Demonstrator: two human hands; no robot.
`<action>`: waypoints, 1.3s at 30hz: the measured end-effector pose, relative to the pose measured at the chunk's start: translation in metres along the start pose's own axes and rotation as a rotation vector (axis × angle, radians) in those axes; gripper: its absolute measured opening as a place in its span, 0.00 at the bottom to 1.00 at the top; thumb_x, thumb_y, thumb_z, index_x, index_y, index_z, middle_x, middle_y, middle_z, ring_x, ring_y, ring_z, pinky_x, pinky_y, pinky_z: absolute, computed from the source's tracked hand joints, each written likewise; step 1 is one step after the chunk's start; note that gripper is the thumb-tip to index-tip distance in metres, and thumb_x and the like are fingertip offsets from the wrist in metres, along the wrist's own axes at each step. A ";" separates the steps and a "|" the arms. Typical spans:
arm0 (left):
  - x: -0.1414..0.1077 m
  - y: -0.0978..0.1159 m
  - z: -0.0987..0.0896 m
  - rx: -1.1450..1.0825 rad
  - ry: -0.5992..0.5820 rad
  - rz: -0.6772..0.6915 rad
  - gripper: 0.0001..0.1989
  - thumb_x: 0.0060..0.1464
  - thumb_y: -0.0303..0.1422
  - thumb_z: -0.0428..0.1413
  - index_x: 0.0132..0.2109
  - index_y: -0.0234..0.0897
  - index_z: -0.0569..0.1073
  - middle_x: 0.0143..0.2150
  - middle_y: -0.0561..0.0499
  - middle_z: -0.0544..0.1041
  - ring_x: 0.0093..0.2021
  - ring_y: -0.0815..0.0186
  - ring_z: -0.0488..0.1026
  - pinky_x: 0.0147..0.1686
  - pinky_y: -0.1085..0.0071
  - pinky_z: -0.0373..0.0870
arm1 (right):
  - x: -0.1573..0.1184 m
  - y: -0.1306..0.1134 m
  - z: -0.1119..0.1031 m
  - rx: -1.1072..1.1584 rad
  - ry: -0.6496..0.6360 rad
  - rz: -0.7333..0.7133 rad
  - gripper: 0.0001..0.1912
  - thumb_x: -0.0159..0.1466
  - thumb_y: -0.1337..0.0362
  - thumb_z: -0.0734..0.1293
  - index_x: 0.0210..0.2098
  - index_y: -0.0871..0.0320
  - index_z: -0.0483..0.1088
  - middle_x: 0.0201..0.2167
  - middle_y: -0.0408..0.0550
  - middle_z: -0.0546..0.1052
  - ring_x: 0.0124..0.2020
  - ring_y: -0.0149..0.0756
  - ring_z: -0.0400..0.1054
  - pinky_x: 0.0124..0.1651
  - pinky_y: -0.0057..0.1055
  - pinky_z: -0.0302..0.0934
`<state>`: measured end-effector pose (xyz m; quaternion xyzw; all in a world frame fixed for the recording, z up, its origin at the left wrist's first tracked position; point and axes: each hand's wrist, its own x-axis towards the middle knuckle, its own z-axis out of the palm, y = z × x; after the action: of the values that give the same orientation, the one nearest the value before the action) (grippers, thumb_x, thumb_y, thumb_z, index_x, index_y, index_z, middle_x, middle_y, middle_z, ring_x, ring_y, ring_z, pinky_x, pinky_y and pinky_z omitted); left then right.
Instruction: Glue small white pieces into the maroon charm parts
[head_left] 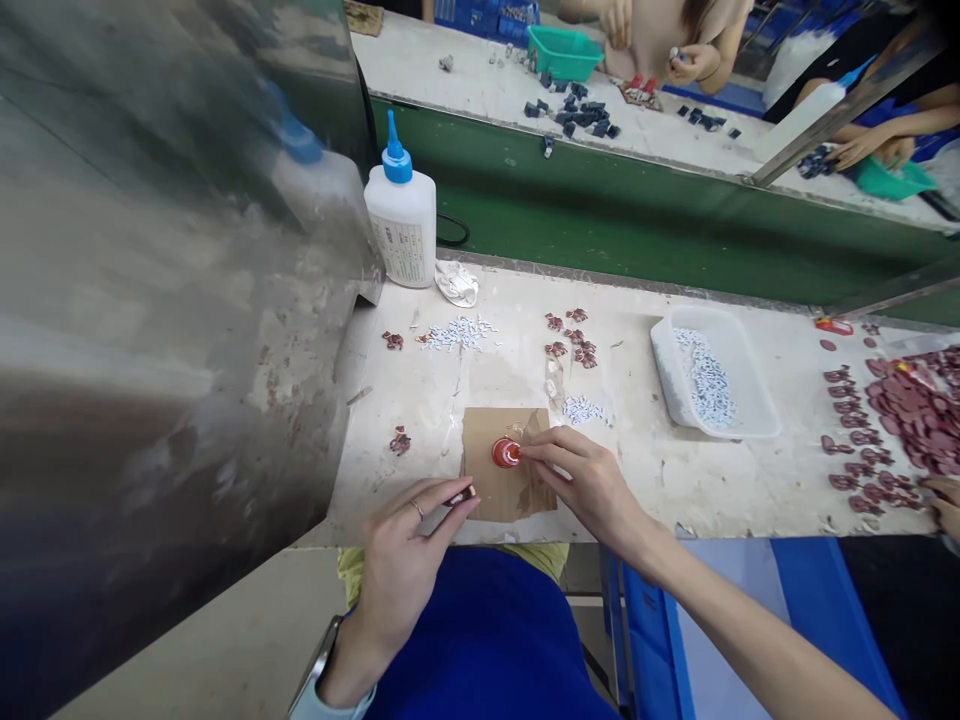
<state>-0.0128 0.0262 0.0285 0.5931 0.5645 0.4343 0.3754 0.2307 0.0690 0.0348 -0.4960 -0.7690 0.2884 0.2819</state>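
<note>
The left hand (405, 548) partly hides a dark piece (457, 497). The squeeze-bottle label (402, 250) (tiny print) is unreadable; the right edge crops a co-worker's hand (946, 506).

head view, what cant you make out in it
- Head view: most of the small dark piece, covered by the left hand.
- Head view: whether the right hand grips anything at the round red piece; too small.
- Head view: the print on the bottle's label, too small and blurred.
- Head view: the co-worker's hand, cut off by the right edge.
</note>
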 end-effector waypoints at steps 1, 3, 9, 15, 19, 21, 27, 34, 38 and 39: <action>0.000 0.001 0.001 0.006 0.015 -0.023 0.07 0.59 0.33 0.66 0.45 0.48 0.83 0.41 0.56 0.85 0.39 0.68 0.83 0.46 0.74 0.81 | 0.000 0.000 0.000 0.004 0.003 -0.002 0.11 0.74 0.66 0.64 0.47 0.50 0.79 0.44 0.51 0.82 0.44 0.43 0.78 0.47 0.43 0.76; 0.000 0.003 0.004 0.006 0.042 -0.064 0.07 0.57 0.33 0.67 0.44 0.45 0.83 0.39 0.56 0.85 0.36 0.68 0.84 0.43 0.74 0.82 | 0.000 0.000 0.000 0.019 0.015 -0.002 0.11 0.74 0.67 0.64 0.47 0.50 0.79 0.44 0.51 0.82 0.44 0.43 0.78 0.47 0.42 0.75; 0.004 0.020 0.012 -0.078 0.030 -0.018 0.07 0.57 0.29 0.66 0.43 0.43 0.82 0.40 0.57 0.85 0.38 0.71 0.84 0.44 0.81 0.81 | -0.003 -0.020 -0.003 0.192 0.104 0.077 0.07 0.70 0.68 0.69 0.44 0.51 0.79 0.41 0.48 0.83 0.43 0.40 0.78 0.46 0.38 0.75; 0.009 0.029 0.014 -0.130 0.028 0.099 0.10 0.55 0.25 0.67 0.43 0.44 0.82 0.41 0.58 0.85 0.41 0.72 0.83 0.47 0.81 0.80 | -0.005 -0.052 -0.004 0.505 0.079 0.193 0.07 0.67 0.70 0.72 0.40 0.50 0.81 0.39 0.45 0.84 0.42 0.37 0.78 0.44 0.34 0.72; 0.011 0.028 0.014 -0.139 0.006 0.113 0.10 0.55 0.26 0.67 0.44 0.44 0.82 0.42 0.59 0.85 0.41 0.74 0.83 0.49 0.82 0.80 | -0.005 -0.056 -0.001 0.558 0.035 0.233 0.06 0.68 0.69 0.71 0.39 0.52 0.80 0.38 0.46 0.83 0.40 0.36 0.77 0.39 0.32 0.71; 0.011 0.028 0.014 -0.140 0.001 0.115 0.09 0.56 0.27 0.67 0.43 0.44 0.82 0.42 0.59 0.85 0.41 0.74 0.83 0.48 0.82 0.80 | -0.005 -0.055 0.001 0.568 0.036 0.253 0.06 0.68 0.69 0.71 0.39 0.52 0.80 0.38 0.46 0.83 0.39 0.35 0.77 0.37 0.30 0.71; 0.009 0.028 0.014 -0.139 -0.007 0.113 0.09 0.56 0.26 0.67 0.44 0.44 0.82 0.42 0.57 0.85 0.40 0.72 0.84 0.47 0.80 0.81 | -0.007 -0.053 0.003 0.411 0.062 0.096 0.08 0.69 0.72 0.70 0.43 0.53 0.79 0.38 0.47 0.82 0.40 0.36 0.78 0.36 0.31 0.74; 0.009 0.030 0.012 -0.133 -0.009 0.154 0.11 0.57 0.25 0.66 0.44 0.45 0.82 0.42 0.58 0.85 0.41 0.73 0.83 0.47 0.80 0.81 | -0.013 -0.059 -0.006 -0.147 0.079 -0.373 0.17 0.70 0.79 0.65 0.55 0.62 0.73 0.42 0.56 0.83 0.40 0.40 0.81 0.39 0.32 0.79; 0.015 0.036 0.010 -0.136 -0.017 0.169 0.12 0.59 0.25 0.65 0.46 0.48 0.82 0.43 0.60 0.84 0.42 0.75 0.83 0.49 0.81 0.80 | -0.007 -0.063 -0.010 -0.032 0.106 -0.304 0.16 0.70 0.78 0.65 0.54 0.58 0.74 0.43 0.54 0.83 0.42 0.39 0.81 0.41 0.33 0.80; 0.017 0.037 0.009 -0.132 -0.016 0.169 0.12 0.59 0.26 0.65 0.46 0.49 0.81 0.43 0.60 0.84 0.43 0.75 0.82 0.49 0.81 0.80 | -0.005 -0.063 -0.010 0.061 0.105 -0.229 0.16 0.70 0.76 0.66 0.54 0.56 0.75 0.43 0.52 0.83 0.42 0.39 0.81 0.42 0.33 0.80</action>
<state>0.0086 0.0403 0.0618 0.6160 0.4795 0.4959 0.3804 0.2018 0.0449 0.0865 -0.4106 -0.7956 0.2514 0.3677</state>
